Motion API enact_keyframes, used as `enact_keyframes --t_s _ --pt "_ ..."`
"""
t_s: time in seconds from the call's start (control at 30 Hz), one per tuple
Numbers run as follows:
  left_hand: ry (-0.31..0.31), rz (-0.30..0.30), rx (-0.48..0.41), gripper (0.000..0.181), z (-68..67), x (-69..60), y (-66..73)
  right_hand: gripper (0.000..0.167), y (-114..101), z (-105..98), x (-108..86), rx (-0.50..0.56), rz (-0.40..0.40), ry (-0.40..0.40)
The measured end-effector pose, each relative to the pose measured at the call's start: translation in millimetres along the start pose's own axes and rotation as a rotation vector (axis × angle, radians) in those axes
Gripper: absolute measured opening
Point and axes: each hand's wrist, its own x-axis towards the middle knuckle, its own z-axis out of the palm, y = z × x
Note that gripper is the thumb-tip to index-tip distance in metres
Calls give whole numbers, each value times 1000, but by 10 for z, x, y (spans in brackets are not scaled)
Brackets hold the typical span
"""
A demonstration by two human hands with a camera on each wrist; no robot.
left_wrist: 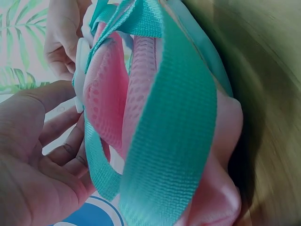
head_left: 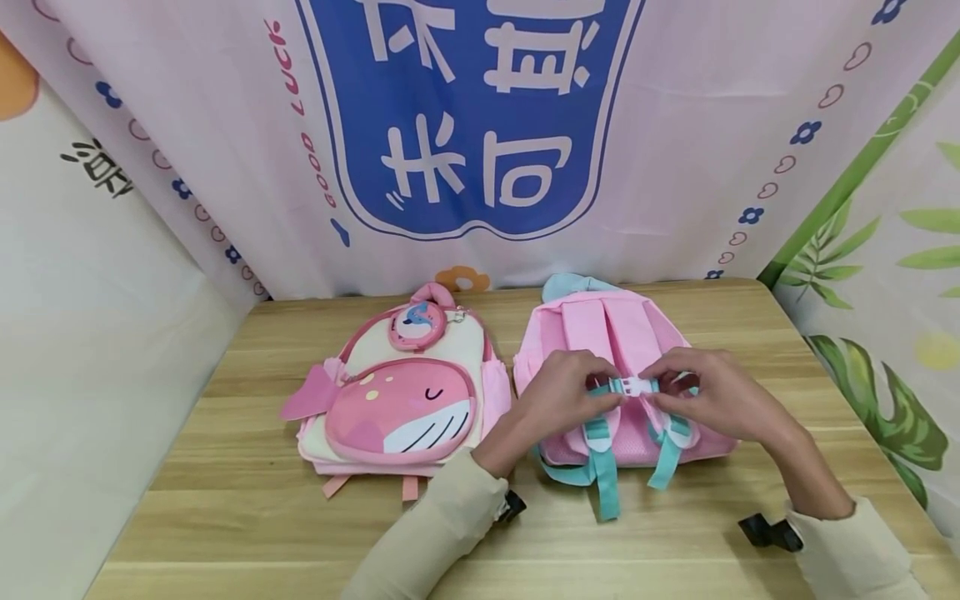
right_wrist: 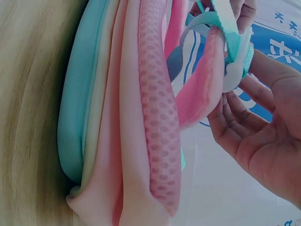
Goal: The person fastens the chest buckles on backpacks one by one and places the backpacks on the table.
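Note:
A pink backpack (head_left: 543,342) lies with its shoulder straps (head_left: 588,323) facing up on the table. Across the straps runs a teal chest strap with a white plastic buckle (head_left: 635,386), whose halves look joined. From the left, my left hand (head_left: 566,390) pinches the buckle's end between thumb and fingertips. My right hand (head_left: 712,390) pinches the opposite end the same way. The left wrist view shows the teal webbing (left_wrist: 174,122) close up, in front of pink mesh. In the right wrist view, the mesh back panel (right_wrist: 157,103) stands beside my right fingers, which hold the buckle's edge.
Left of it lies a second backpack, pink and cream with a whale face (head_left: 401,408) and a small round pouch (head_left: 417,325). Loose teal strap ends (head_left: 604,483) hang toward the front of the wooden table (head_left: 247,517). A printed curtain (head_left: 675,167) stands behind.

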Motion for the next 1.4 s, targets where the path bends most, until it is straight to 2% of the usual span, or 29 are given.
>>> enact_keyframes --t_s 0.17,0.4,0.57,0.77,1.03,1.4 --pt "14 -8 -13 22 6 15 27 30 -17 9 0 5 -17 46" --pt "29 6 -33 23 -5 23 46 26 -44 7 14 21 15 42" --pt "69 26 -57 24 17 24 54 26 -52 18 21 41 34 68" --pt "118 23 -66 25 49 23 46 25 -76 2 31 57 79 70" --pt "68 -20 -32 23 85 23 48 28 -62 -33 24 0 98 -20" --pt "23 -75 3 25 190 22 57 27 -37 -34 22 -57 86 -64"
